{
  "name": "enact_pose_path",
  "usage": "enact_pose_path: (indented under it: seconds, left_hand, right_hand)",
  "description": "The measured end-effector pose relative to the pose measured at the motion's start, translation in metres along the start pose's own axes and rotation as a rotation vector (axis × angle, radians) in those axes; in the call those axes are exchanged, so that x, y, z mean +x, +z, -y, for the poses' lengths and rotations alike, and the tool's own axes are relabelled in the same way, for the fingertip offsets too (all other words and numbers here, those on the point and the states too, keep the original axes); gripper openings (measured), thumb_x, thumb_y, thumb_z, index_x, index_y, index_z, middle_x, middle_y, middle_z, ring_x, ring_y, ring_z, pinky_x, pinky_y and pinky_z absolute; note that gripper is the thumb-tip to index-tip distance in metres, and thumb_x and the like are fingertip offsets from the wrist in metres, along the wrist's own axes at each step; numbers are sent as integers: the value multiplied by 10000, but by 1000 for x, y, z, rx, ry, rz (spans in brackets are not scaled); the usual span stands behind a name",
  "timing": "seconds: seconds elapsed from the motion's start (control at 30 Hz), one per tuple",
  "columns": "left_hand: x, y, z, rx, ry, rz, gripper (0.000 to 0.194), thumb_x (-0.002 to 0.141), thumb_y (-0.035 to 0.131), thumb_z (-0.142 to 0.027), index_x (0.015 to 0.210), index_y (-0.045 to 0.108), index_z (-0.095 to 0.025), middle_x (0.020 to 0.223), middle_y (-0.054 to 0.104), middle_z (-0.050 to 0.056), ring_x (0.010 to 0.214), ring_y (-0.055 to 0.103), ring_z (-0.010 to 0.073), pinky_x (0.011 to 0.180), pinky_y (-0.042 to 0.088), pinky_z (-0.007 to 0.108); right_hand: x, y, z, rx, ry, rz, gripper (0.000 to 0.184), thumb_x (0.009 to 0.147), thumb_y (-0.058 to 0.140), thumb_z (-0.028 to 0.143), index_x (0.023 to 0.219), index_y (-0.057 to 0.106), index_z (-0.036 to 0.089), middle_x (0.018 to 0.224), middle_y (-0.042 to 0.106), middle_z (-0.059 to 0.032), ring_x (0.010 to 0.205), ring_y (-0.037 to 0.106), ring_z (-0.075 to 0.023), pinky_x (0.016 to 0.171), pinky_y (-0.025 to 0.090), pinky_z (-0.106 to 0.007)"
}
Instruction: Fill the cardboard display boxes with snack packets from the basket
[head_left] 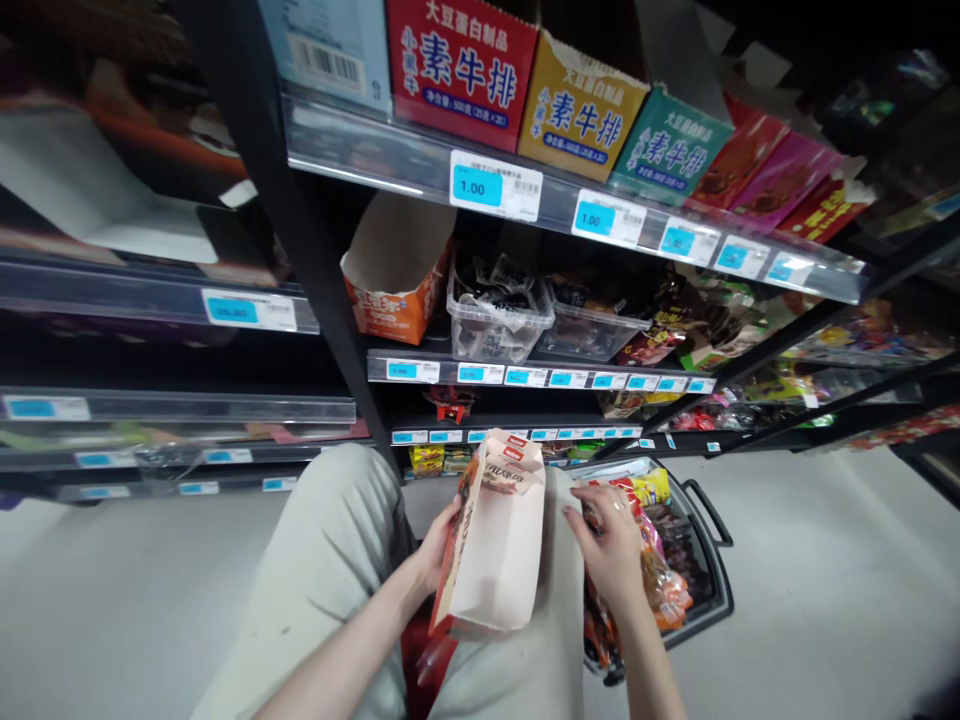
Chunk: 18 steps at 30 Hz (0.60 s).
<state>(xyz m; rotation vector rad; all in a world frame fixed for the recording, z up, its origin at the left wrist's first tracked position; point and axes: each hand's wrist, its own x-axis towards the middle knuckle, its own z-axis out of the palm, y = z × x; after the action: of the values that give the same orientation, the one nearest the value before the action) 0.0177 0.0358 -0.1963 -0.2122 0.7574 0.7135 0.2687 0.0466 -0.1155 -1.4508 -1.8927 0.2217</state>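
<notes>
My left hand (439,548) is closed round the left side of an open cardboard snack box (499,560), which rests tilted over my lap. The box's pale inside faces me, and no packets show in it. To the right of the box, my right hand (611,545) hovers with thumb and fingers apart and slightly bent. I see nothing held in it. Beneath and beside that hand stands a black-rimmed shopping basket (724,590) on the floor. Inside lie colourful snack packets (664,585), partly hidden by my hand and forearm.
Shelves rise in front. Snack cartons (461,75) line the upper shelf. Below stand an orange box (401,290) and clear plastic tubs (502,315) with packets, behind a shelf edge with price tags (480,374). Another shelf unit (150,300) is at left. The basket's handle (709,510) sticks out rightward.
</notes>
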Motion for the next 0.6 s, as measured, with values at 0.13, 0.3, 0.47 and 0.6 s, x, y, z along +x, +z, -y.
enact_pose_path:
  seconds: [0.13,0.3,0.47,0.6]
  left_hand:
    - [-5,8,0,7,19,-58,646,1076,336,-546,1012,741,-47,840,821,155,736,786,287,774,597,403]
    - [-2,7,0,-50,38,-45,567,1074,394,-495,1043,731,-41,866,824,157,774,795,276,823,603,384]
    - [7,-7,1,-23,-11,-19,549,1032,472,-532,1033,736,-51,763,801,139,673,762,269,722,592,364]
    - [7,-9,1,-12,-2,-10,551,1038,467,-530,973,747,-60,758,802,141,665,763,260,694,590,347]
  right_hand:
    - [31,13,52,-231,-197,32,148,950,642,336,996,746,242,953,689,-69,910,532,-252,815,395,-392]
    - [44,23,61,-174,-144,20,192,980,591,251,841,722,229,869,665,-59,865,509,-228,786,330,-381]
    - [50,10,64,698,271,-191,318,1005,601,515,869,579,229,807,624,-1,710,562,-155,672,423,-300]
    - [50,3,55,1233,445,-75,498,877,639,753,899,555,263,567,406,87,427,320,-107,455,312,-263]
